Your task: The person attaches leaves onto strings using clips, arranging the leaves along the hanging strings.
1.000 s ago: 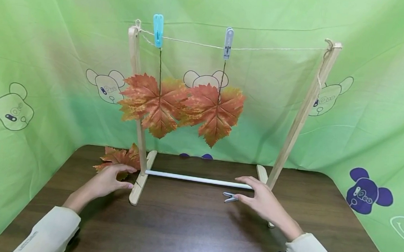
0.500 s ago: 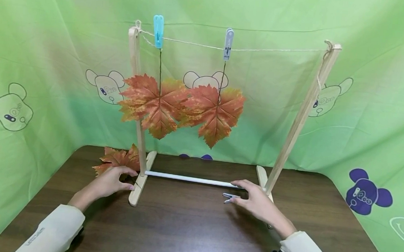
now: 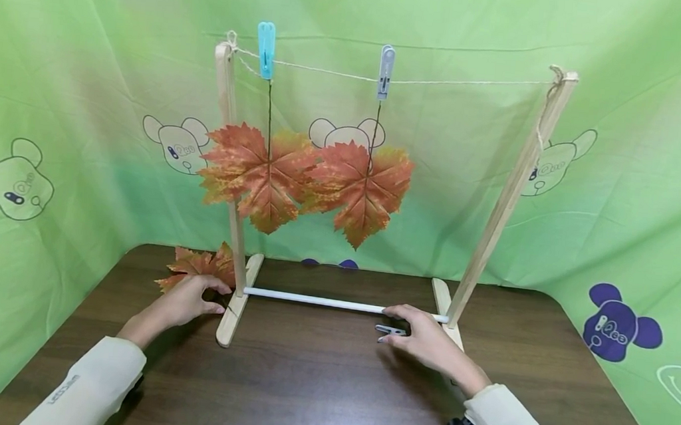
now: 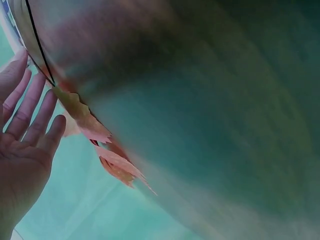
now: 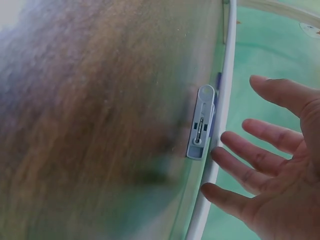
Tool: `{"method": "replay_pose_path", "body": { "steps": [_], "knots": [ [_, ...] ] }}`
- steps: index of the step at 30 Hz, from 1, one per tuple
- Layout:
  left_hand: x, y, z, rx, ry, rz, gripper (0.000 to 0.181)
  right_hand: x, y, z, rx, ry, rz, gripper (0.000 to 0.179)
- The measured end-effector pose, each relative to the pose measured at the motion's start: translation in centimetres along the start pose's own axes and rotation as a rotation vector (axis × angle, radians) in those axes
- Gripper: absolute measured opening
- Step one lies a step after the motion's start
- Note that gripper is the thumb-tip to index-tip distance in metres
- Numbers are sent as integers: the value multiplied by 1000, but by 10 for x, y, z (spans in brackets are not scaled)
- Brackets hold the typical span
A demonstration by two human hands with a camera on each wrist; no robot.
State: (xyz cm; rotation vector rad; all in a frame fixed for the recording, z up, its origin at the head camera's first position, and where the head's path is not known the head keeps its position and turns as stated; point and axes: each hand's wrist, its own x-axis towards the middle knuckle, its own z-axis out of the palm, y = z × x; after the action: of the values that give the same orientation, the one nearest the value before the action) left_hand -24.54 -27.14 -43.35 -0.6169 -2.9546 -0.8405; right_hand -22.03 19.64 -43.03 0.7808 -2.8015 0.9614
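Note:
My left hand (image 3: 189,301) is beside a red-orange artificial maple leaf (image 3: 201,265) lying on the table left of a wooden stand. In the left wrist view the leaf's dark stem (image 4: 40,45) passes close to the fingertips; the fingers (image 4: 35,115) are spread, not closed round it. My right hand (image 3: 426,339) hovers at a grey clothespin (image 3: 390,330) on the table, thumb and fingers apart. The right wrist view shows this clothespin (image 5: 201,122) in front of the extended fingers, with nothing gripped. Part of it is hidden by the hand in the head view.
The stand has two wooden posts (image 3: 499,218), a white bottom rod (image 3: 309,299) and a string (image 3: 471,83) on top. A blue clothespin (image 3: 266,50) and a grey-lilac clothespin (image 3: 385,72) hold two hanging leaves (image 3: 262,176). Green printed cloth surrounds the brown table (image 3: 303,383).
My right hand has moved left, closer to the grey clothespin on the table. The left hand has shifted only slightly near the leaf. The hanging leaves stay put.

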Motion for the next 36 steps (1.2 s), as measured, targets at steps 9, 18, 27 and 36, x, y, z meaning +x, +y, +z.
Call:
{"method": "replay_pose_path", "body": {
  "steps": [9, 18, 27, 36],
  "knots": [
    [5, 0, 0, 30, -41, -25, 21, 4, 1, 5, -43, -11, -22, 40],
    [4, 1, 0, 15, -49, -20, 20, 4, 1, 6, -49, -51, -33, 37],
    [4, 4, -2, -61, -97, -85, 22, 5, 1, 8, -65, -77, -4, 36],
    [4, 7, 0, -56, -138, -76, 19, 7, 1, 10, -100, -102, 11, 33]
  ]
}}
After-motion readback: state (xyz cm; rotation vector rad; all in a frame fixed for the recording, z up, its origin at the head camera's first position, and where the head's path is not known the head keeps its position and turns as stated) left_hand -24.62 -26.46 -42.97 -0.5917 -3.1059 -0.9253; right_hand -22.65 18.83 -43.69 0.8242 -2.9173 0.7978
